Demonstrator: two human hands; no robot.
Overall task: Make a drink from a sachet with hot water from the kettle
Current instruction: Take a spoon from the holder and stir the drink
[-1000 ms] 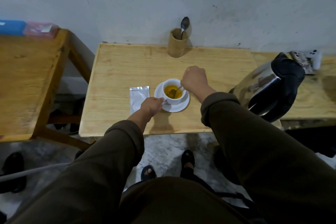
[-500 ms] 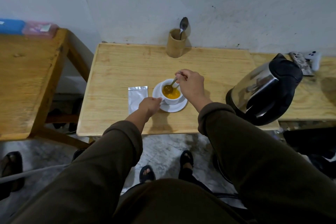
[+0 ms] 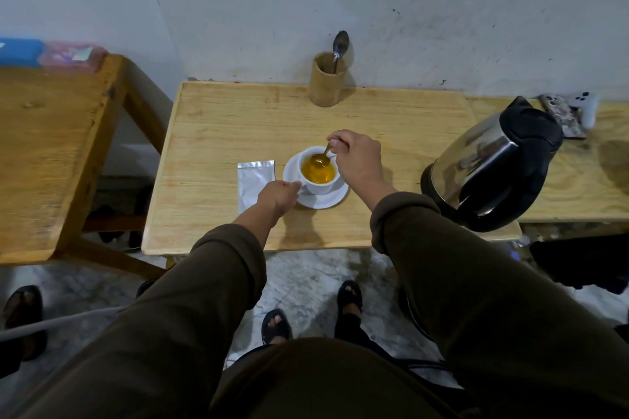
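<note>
Head view: stirring is under way. The right hand [image 3: 357,160] pinches the spoon [image 3: 321,157] over the orange drink in the cup [image 3: 318,173], centre tabletop [image 3: 211,133]. The left hand [image 3: 277,194], fingers curled, grips the cup's handle side above the saucer [image 3: 320,202]. Next, I judge, lift the spoon clear without dripping.

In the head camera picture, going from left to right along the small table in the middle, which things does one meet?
silver sachet → left hand → white cup on its saucer → right hand holding the spoon → kettle
</note>
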